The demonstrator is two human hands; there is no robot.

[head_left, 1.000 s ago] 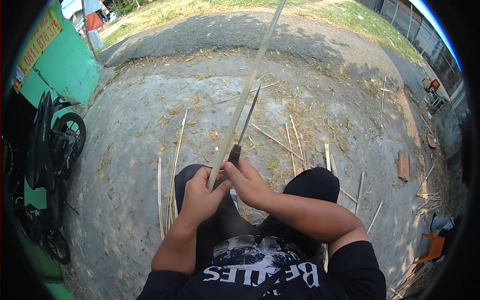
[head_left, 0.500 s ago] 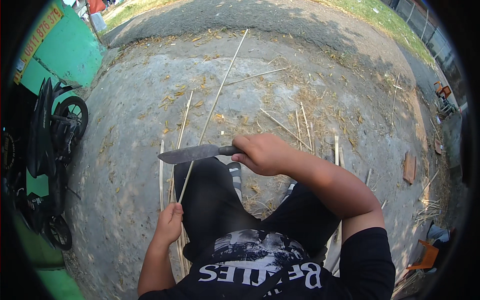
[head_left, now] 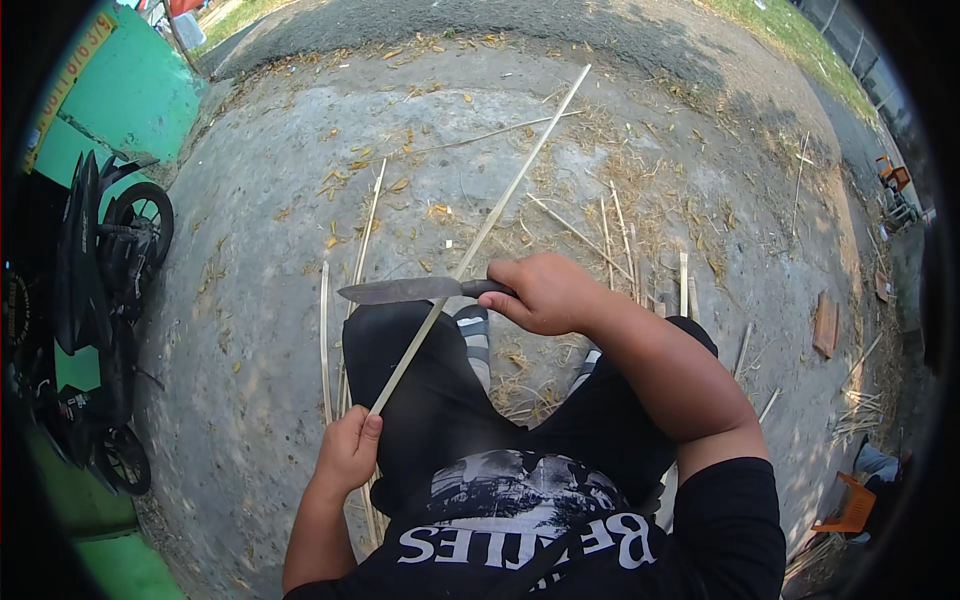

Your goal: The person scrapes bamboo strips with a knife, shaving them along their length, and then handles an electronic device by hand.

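Low at the left, my left hand (head_left: pixel 350 448) is closed round the near end of a long pale strip, which looks like split bamboo (head_left: pixel 502 205). The strip slants up and away to the right, past my left knee. My right hand (head_left: pixel 540 293) grips the dark handle of a wide-bladed knife (head_left: pixel 400 291). Its blade points left and lies across the strip above the knee. Whether the edge bites into the strip cannot be seen. Part of the handle is hidden in my right fist.
More thin strips (head_left: pixel 325 340) lie on the concrete ground (head_left: pixel 250 210) beside both legs, among shavings and dry leaves. A brick-coloured block (head_left: pixel 826 325) rests at the right. A motorcycle (head_left: pixel 100 290) stands by the green wall (head_left: pixel 140 110), and an orange chair (head_left: pixel 850 503) is at lower right.
The strip's far end has swung to the right, and its broader face now shows. My right hand and the knife have shifted slightly right and up; both grips are unchanged.
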